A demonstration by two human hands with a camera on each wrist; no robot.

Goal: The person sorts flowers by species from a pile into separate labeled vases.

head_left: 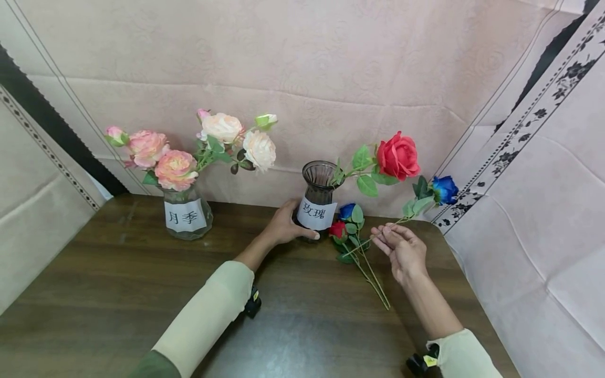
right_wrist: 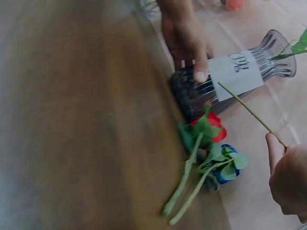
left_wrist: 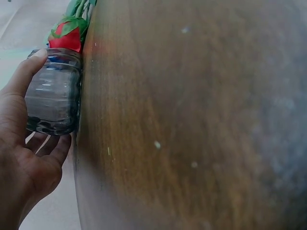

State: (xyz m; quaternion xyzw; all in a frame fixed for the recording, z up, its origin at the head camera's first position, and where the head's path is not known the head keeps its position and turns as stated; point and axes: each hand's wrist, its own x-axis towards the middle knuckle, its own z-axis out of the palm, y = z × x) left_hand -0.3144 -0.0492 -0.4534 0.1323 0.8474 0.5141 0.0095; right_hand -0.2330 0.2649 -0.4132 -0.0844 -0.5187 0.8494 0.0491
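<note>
My left hand (head_left: 285, 226) grips the lower part of a dark glass vase (head_left: 320, 181) that bears a white label reading 玫瑰. A large red rose (head_left: 398, 156) leans out of this vase to the right. To the vase's right, my right hand (head_left: 404, 251) pinches the thin stem of a blue rose (head_left: 444, 190); the bloom points away to the right, and the bare stem end (right_wrist: 230, 91) points toward the vase. Beneath that stem, a smaller red rose (head_left: 337, 229) and another blue rose (head_left: 346, 211) lie on the table beside the vase's base.
On the left of the wooden table (head_left: 293, 325) stands a clear glass vase (head_left: 189, 231) labelled 月季, filled with pink flowers (head_left: 176, 169) and cream flowers (head_left: 259, 150). A pale cloth backdrop (head_left: 302, 52) rises behind the table's back edge, with more cloth at both sides.
</note>
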